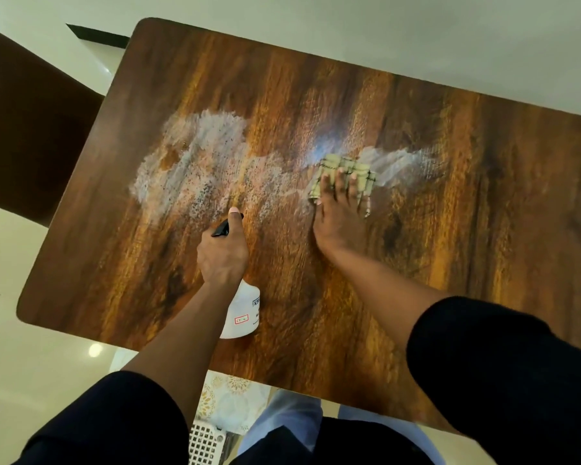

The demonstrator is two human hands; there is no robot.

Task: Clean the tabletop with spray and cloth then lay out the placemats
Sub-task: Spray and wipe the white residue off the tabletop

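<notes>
While the right hand (341, 209) presses the cloth (348, 176) flat with straight fingers, the foam patch (195, 162) lies to its left; the left hand (222, 253) grips the spray bottle (242, 310), seemingly beside it.

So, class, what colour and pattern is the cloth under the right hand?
Pale yellow with dark checked lines: the cloth, seen in the head view.
</notes>
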